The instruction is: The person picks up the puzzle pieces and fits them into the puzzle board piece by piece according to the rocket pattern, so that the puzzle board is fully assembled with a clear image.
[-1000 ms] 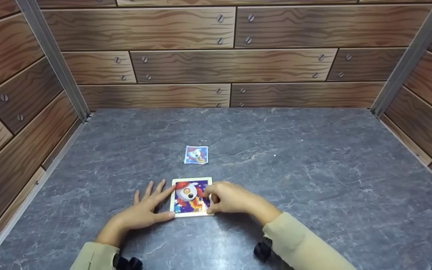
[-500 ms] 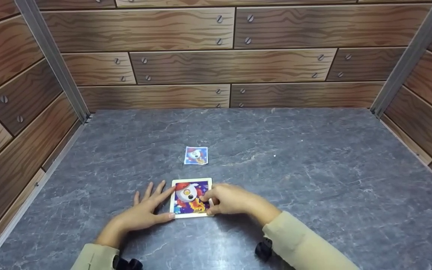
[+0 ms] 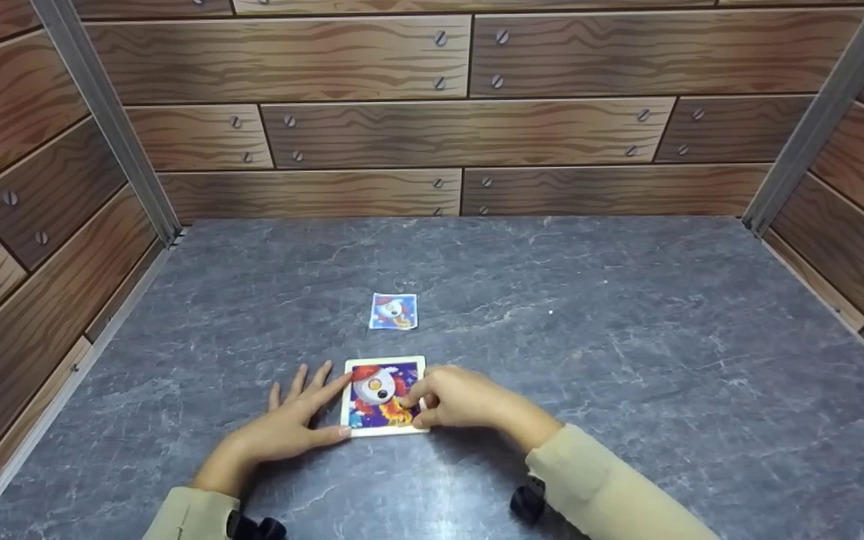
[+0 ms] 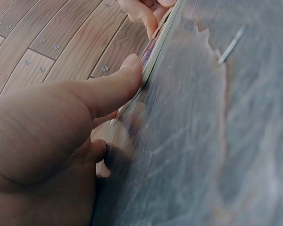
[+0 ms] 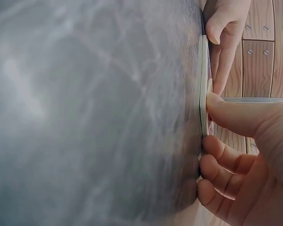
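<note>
A square picture puzzle (image 3: 385,433) with a white frame and a cartoon rocket on purple lies flat on the table. My left hand (image 3: 282,427) lies at its left side with fingers spread. The thumb touches the lower left corner and the index fingertip the upper left edge. My right hand (image 3: 466,397) is at the right side, fingers curled, pinching a puzzle piece (image 3: 400,418) with part of the orange flame at the lower right. In the right wrist view, a thin edge stands slightly above the frame beside the thumb (image 5: 233,113); fingers hide most of the piece.
Beyond the puzzle, a small paper picture card (image 3: 393,311) with a similar rocket lies on the grey marbled table (image 3: 627,360). Wood-plank-patterned walls (image 3: 372,131) with metal corner posts enclose the back and sides. A tiny white speck lies to the right.
The right fingertips have shifted slightly down and left over the puzzle's lower right, and the glare on the flame area has gone. The left hand has stayed in place.
</note>
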Tool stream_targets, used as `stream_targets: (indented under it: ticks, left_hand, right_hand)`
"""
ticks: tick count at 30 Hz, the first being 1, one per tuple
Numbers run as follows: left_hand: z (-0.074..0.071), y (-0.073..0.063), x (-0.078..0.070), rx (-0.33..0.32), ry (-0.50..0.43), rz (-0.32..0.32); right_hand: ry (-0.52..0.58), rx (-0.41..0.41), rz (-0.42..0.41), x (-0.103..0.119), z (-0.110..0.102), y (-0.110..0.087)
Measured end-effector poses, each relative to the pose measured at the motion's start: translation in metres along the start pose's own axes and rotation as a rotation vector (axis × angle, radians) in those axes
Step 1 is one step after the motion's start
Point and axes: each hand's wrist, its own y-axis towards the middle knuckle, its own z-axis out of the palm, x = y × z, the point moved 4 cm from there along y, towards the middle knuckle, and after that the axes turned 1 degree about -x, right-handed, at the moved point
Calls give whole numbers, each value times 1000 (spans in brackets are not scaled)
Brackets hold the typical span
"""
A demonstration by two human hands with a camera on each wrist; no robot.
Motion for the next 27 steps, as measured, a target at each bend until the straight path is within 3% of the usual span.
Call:
stream_targets:
  ticks: [12, 19, 23, 27]
  left_hand:
    - [1, 0, -2, 6, 4, -11]
    - [0, 0, -3, 8, 3, -3]
    - [0, 1, -2, 7, 5, 13]
    - [-2, 1, 0, 3, -31, 23]
  right_hand:
    - [-91, -46, 18, 4, 2, 1]
    - [-113, 1, -19, 6, 1, -7]
    - [-91, 35, -47, 8, -1, -15]
    - [-2, 50, -102, 6, -7, -24]
